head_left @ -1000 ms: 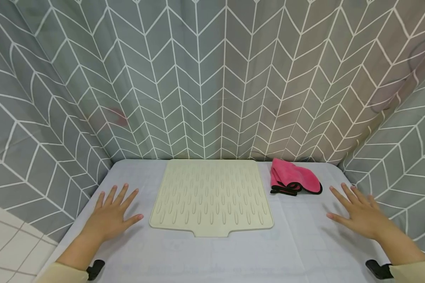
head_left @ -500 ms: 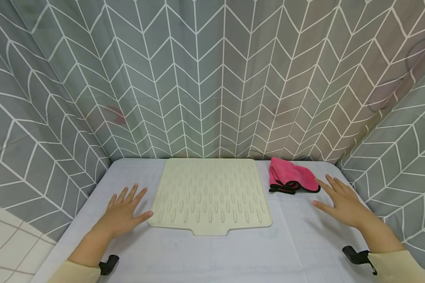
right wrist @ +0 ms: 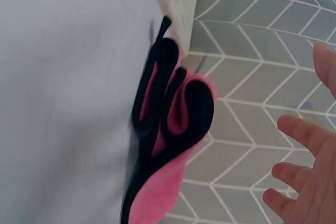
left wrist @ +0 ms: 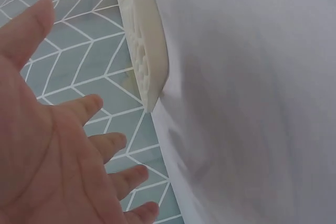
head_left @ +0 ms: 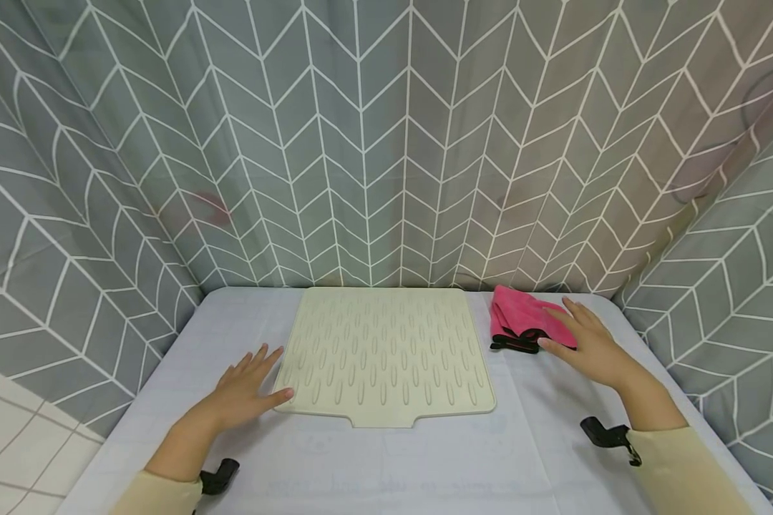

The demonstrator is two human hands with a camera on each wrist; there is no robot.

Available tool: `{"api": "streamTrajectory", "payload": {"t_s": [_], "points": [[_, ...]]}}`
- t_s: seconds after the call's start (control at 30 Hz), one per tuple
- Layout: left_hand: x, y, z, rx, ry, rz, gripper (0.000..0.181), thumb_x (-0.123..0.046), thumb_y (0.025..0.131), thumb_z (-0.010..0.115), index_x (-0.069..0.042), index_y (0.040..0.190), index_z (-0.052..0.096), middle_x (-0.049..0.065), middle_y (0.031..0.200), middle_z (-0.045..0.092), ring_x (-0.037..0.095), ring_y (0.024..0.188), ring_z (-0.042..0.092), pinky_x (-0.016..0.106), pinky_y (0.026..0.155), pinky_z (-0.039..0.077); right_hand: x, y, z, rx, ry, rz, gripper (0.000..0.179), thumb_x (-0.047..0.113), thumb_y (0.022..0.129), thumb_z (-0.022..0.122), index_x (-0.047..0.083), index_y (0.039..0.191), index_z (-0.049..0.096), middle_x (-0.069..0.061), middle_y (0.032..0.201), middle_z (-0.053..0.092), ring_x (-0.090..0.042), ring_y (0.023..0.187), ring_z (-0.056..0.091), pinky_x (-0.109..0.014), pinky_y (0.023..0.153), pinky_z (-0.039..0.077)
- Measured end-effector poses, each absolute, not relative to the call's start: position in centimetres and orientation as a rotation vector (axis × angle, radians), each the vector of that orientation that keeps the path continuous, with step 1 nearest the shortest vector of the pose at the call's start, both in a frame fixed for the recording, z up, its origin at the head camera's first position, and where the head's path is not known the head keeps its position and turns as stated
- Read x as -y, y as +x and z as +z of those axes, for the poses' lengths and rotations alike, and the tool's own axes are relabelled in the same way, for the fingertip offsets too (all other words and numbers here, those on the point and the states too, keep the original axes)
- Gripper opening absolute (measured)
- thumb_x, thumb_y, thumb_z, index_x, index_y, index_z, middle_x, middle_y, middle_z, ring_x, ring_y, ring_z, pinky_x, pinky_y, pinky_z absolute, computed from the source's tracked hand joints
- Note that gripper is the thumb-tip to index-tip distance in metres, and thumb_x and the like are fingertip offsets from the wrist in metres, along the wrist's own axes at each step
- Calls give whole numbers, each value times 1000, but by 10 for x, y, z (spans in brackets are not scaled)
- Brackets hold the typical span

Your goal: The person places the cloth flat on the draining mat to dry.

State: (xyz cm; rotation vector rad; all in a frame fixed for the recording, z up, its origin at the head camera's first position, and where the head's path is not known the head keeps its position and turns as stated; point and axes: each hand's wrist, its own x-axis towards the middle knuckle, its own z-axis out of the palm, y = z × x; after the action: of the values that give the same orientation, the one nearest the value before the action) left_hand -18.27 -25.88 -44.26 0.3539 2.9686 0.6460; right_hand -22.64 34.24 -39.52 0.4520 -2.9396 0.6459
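Note:
A folded pink cloth [head_left: 514,315] with black edging lies at the table's back right. My right hand [head_left: 592,345] hovers over its right side with fingers spread; in the right wrist view a gap separates the fingers from the cloth [right wrist: 157,192]. A cream mat [head_left: 386,350] with raised oval ridges and a front tab lies flat at the middle back. Near its front left corner is my left hand [head_left: 245,390], fingers spread and holding nothing. The left wrist view has this hand [left wrist: 58,150] apart from the mat's edge [left wrist: 152,40].
A white cloth covers the table [head_left: 386,472]. Grey curtains [head_left: 386,143] with white chevron lines stand behind it and on both sides. White floor tiles [head_left: 13,436] show at the lower left. A black device [head_left: 605,433] sits at each wrist.
My right hand has moved left from beside the pink cloth to over its right part. The left hand has shifted right, toward the mat's front left corner. Mat and cloth lie as before.

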Motion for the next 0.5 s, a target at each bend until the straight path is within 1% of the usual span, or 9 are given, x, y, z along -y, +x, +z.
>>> {"api": "streamTrajectory", "payload": {"t_s": [0.07,0.2,0.3,0.5], "points": [[257,-184,-444,-2953,341,622,90,-61,93,59,-7,158,28,31,160,18,59,143,13,77,108,10,-337,-232,-396,2924,462,690,72,46,96,65,14,154,38,-29,161,14,-54,145,10,-83,98,18],[255,-188,-446,-2929,329,585,93,-62,92,60,-4,157,28,33,159,18,62,141,14,79,106,13,-327,-243,-396,2909,479,769,72,44,96,65,9,153,39,-29,162,13,-54,145,9,-81,100,19],[253,-191,-446,-2909,332,584,97,-63,89,62,-2,156,28,35,158,19,64,140,15,79,105,15,-320,-251,-396,2909,488,807,72,41,96,65,6,153,38,-29,162,12,-54,146,8,-81,101,19],[252,-193,-448,-2877,318,595,105,-61,83,71,2,155,28,39,155,22,66,138,16,79,104,17,-309,-267,-397,2930,449,875,71,39,97,65,5,153,38,-30,162,11,-55,146,8,-81,101,20]]}}
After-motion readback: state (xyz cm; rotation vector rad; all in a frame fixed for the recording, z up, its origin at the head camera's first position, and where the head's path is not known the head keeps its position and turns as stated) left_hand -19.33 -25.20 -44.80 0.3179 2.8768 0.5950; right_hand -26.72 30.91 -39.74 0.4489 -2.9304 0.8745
